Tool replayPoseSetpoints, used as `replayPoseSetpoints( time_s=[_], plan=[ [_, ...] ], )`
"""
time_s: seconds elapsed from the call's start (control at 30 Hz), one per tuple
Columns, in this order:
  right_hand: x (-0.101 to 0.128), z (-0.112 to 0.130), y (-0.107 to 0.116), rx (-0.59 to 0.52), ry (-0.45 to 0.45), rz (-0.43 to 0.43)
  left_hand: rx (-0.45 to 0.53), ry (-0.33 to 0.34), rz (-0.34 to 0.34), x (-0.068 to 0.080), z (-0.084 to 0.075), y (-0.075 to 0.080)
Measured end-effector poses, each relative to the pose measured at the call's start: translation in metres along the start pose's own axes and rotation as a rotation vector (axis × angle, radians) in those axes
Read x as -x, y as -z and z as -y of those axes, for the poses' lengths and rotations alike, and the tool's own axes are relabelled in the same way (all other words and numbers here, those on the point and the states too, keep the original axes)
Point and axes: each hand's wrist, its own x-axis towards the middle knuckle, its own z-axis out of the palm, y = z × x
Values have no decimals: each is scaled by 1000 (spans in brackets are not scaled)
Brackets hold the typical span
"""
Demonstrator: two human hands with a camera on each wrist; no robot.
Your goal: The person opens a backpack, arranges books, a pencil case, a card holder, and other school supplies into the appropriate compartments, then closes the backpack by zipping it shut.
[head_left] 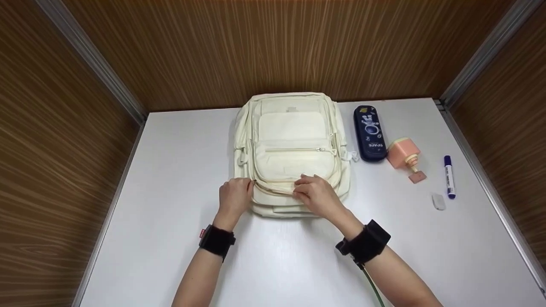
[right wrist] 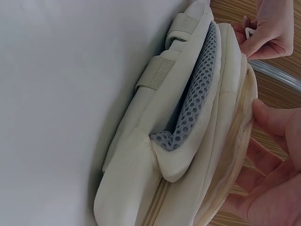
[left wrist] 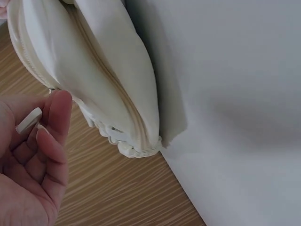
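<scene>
A cream backpack (head_left: pixel 291 126) lies on the table with its front pockets facing up. My left hand (head_left: pixel 236 195) pinches a pale zipper pull (left wrist: pixel 29 120) at the left side of the lower front pocket. My right hand (head_left: pixel 319 197) grips the zippered edge (right wrist: pixel 241 141) of that pocket, thumb on one side and fingers on the other. Between the two hands the pocket's seam stands parted. Grey mesh padding (right wrist: pixel 194 96) shows at the bag's end in the right wrist view.
Right of the backpack lies a dark blue pencil case (head_left: pixel 370 134) with a space print. Beside it are a pink pencil sharpener-like block (head_left: pixel 403 152), a blue-capped marker (head_left: pixel 449 177) and a small whitish eraser-like piece (head_left: pixel 438 201). Wood-grain panels (head_left: pixel 281 51) wall the white table (head_left: pixel 179 153).
</scene>
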Motion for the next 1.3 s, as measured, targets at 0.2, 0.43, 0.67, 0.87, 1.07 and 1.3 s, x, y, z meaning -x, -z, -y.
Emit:
replayPoseSetpoints(
  time_s=[0.2, 0.43, 0.67, 0.87, 1.07, 1.3],
  plan=[
    [2, 0, 0, -11, -21, 13, -57, 24, 16, -14, 10, -7],
    [4, 0, 1, -15, 2, 14, -111, 35, 12, -30, 17, -13],
    [4, -1, 3, 8, 27, 0, -216, 35, 30, -52, 20, -21],
    [5, -2, 4, -9, 29, -5, -222, 62, 33, -73, 25, -27],
    [5, -3, 5, -15, 23, 7, -233, 96, 42, -89, 29, -33],
    [5, -4, 4, -21, 15, 30, -258, 142, 87, -106, 32, -35]
  ],
)
